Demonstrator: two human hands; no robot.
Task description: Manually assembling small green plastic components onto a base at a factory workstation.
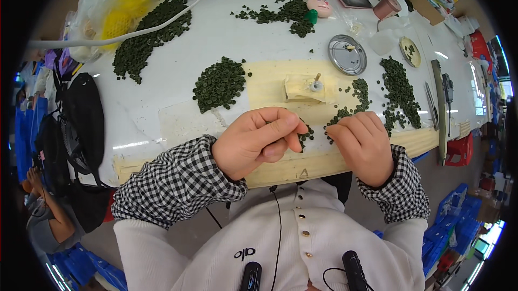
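My left hand (258,141) hovers over the table's near edge, thumb and index finger pinched together with the other fingers curled. Whatever sits between those fingertips is too small to make out. To its right, my right hand (365,144) has its fingers bent down and drawn together at the small dark green round pieces (344,113); its fingertips are partly hidden. Between the hands lies another little cluster of such pieces (306,135). Just beyond stands a block wrapped in yellowish tape (303,90), with a small white round fitting (316,85) and a thin brown pin on it.
More green pieces form piles at the middle left (219,84), far left (154,35), far middle (294,15) and right (400,92). A round metal tin (347,55) lies behind the block. Tweezers (431,105) rest by a wooden strip (439,110). A white cable (178,17) crosses the far left.
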